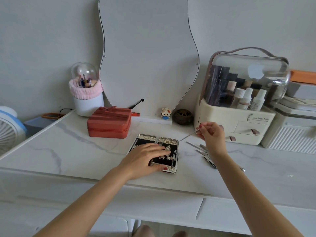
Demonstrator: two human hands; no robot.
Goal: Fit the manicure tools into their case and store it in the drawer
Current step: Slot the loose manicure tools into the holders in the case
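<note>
Step in hand: the fitting of tools into the case (168, 141) is judged to be under way; several slots in the right half are already filled, and a thin metal tool (189, 135) is being brought toward it.
Left hand: the left hand (145, 159) is laid flat across the open case, fingers straight and together, thumb at the near edge, so the case is steadied on the marble tabletop (68, 151).
Right hand: the right hand (212, 132) is raised above the table just right of the case, and the thin tool is pinched between thumb and fingertips, its point aimed down toward the case's far right corner.
Loose tools: a small heap of loose tools (203, 151) is left on the table, beside the case and partly under the right wrist.
Next move: the slim tool must be lined up with a free loop or slot and slid in lengthwise (a fine, shallow-angled push is likely needed).
Drawer: the desk drawer fronts (230, 214) are seen shut below the tabletop; which one is meant cannot be told.
Hidden: the case's left half is mostly covered by the left hand, so its free slots cannot be counted; the heap's pieces cannot be told apart.
</note>
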